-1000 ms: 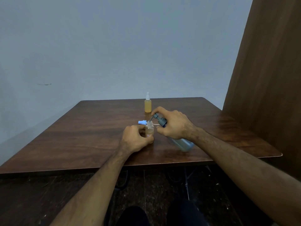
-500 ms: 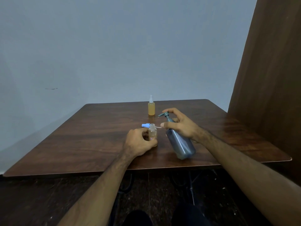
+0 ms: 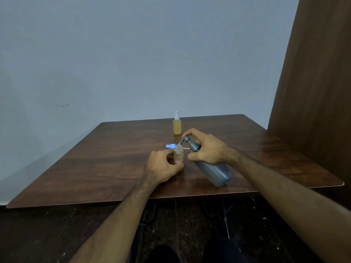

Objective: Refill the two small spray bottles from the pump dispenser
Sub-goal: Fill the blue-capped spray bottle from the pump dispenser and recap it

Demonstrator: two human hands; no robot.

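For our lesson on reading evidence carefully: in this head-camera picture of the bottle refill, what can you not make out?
- Label on the open small bottle: too small, partly behind the left hand.
- Whether liquid leaves the pump dispenser nozzle: too small.
- Dispenser's fill level: body is opaque, middle covered by the right hand.
- Blue spray cap: partly behind the bottle neck.
- Table legs: hidden under the top.

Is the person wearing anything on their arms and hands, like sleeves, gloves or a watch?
No. Both forearms are bare as far as the picture shows, with no sleeves in sight. The left hand and the right hand wear no gloves, and no watch, bracelet or ring shows. The fingers are bare too.
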